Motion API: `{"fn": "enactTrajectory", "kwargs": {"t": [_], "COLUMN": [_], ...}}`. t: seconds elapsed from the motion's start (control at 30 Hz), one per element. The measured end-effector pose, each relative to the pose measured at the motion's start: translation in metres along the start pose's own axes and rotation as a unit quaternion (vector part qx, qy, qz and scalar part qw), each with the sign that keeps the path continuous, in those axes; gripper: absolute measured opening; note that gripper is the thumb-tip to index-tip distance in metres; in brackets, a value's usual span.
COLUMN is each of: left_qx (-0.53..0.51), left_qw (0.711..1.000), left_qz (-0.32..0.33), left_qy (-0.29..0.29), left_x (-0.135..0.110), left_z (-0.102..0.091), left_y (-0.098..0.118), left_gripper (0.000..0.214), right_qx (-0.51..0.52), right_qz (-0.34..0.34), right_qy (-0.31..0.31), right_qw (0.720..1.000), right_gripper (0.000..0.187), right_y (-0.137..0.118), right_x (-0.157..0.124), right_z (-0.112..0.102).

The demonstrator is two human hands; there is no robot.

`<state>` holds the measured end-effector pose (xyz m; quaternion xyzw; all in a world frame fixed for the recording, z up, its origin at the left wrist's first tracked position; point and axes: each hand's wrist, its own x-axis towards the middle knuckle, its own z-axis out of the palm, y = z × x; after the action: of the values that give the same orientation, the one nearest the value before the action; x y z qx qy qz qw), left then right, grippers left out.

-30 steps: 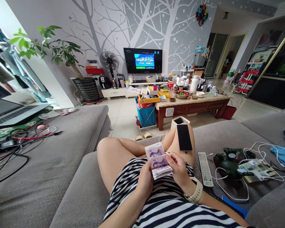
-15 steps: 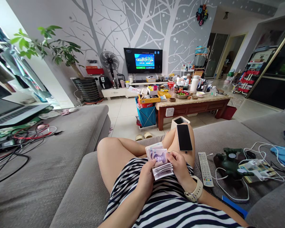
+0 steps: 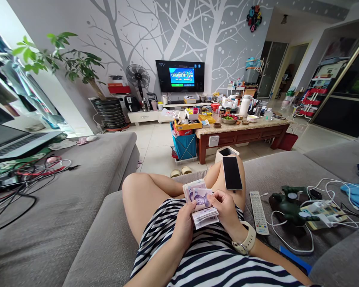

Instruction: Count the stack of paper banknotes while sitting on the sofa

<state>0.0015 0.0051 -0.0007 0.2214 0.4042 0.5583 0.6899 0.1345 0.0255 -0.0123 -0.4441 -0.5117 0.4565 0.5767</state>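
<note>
A stack of purple banknotes, marked with a 5, is held over my lap. My left hand is closed on the stack, its thumb pressing the near left side. With thumb and fingers pinched, my right hand grips the right edge of the top note. Several notes bend down toward me in a folded bundle between the two hands. A black-screened phone rests on my right knee, just beyond the right hand. The right wrist wears a cream watch.
On the sofa to the right lie a remote control, a dark green device and a power strip with white cables. Tangled cables and a laptop are at left. Ahead stands a cluttered coffee table.
My right fingers have shifted slightly left on the top note. The bent-down notes have moved a little and lie closer together. The phone has stayed in place.
</note>
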Motion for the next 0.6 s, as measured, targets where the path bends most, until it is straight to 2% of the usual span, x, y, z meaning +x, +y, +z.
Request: {"fn": "enactTrajectory", "kwargs": {"t": [0.23,0.6], "left_qx": [-0.052,-0.026], "left_qw": [0.999,1.000], "left_qz": [-0.003,-0.007], "left_qy": [-0.002,0.010], "left_x": [0.0067,0.0038], "left_z": [-0.0017,0.0013], "left_y": [-0.0054,-0.0034], "left_gripper": [0.030,0.028], "right_qx": [0.010,0.015], "right_qz": [-0.017,-0.025], "right_qy": [-0.027,-0.063], "right_qw": [0.999,0.998], "right_gripper": [0.034,0.025], "right_y": [-0.0062,-0.0065], "right_x": [-0.0049,-0.0086], "right_z": [0.0005,-0.0003]}}
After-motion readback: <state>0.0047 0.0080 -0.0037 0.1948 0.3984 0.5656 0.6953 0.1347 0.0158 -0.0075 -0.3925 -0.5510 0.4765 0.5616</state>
